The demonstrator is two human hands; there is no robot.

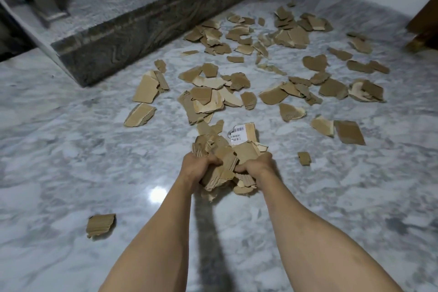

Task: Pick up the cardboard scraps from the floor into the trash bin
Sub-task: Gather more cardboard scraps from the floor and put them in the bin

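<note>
Hands, left hand [198,165] and right hand [257,165], clutching cardboard bundle [227,161], bare floor [71,149] around

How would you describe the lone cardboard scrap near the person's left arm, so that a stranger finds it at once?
Start at the left hand, which grips the bundle of scraps. Look down the left forearm, then outward over the marble floor. There lies the lone scrap, with no other piece near it.
</note>
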